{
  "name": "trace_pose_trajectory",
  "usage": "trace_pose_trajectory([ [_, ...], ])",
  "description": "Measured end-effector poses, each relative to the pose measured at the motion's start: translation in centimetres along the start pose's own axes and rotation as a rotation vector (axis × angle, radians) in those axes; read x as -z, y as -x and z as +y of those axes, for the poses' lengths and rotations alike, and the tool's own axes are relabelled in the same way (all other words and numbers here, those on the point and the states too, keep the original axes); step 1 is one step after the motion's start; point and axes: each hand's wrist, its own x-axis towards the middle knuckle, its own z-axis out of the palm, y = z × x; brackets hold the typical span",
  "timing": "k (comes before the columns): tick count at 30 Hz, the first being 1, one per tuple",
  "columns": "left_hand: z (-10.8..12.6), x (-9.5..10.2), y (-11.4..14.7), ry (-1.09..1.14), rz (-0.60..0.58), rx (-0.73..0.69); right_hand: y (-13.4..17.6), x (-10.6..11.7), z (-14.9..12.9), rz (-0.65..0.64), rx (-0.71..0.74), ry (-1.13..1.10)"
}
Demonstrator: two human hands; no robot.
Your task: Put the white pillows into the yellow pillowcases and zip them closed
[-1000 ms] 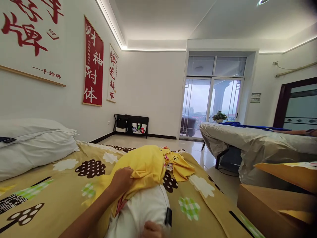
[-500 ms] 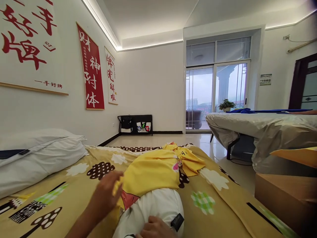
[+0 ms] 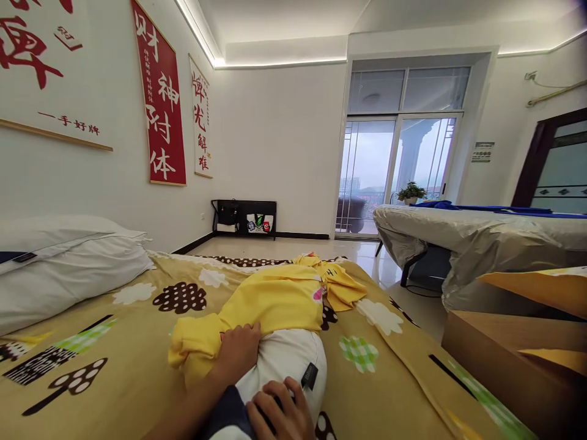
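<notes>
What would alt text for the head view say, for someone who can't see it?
A person's left hand is at the edge of yellow cloth partly covering a white pillow, and the right hand rests on the pillow's uncovered part. Cloth and pillow lie on a patterned tan sheet.

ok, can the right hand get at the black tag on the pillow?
Probably yes: the right hand is on the white pillow, its fingertips just beside the black tag, and nothing visibly blocks the gap.
</notes>
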Motion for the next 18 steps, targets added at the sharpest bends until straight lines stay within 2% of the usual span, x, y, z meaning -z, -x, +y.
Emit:
trace_pose_trajectory([
  [5,-1.7,0.6,-0.2,0.061,0.042,0.043,2.3,0.6,0.4,-0.011,-0.146,-0.046],
  [10,-3.1,1.6,1.4,0.156,0.116,0.023,4.9,2.1,3.5,-0.114,0.022,-0.046],
  [13,-2.8,1.0,1.9,0.440,0.122,0.020,4.1,2.1,5.2,-0.355,0.066,-0.105],
  [16,-2.9,0.5,1.4,0.838,0.097,0.015,1.3,0.5,5.6,-0.703,-0.091,-0.103],
  [18,-3.5,0.6,0.8,0.964,0.105,0.026,-0.6,-1.3,5.3,-0.939,-0.216,-0.026],
])
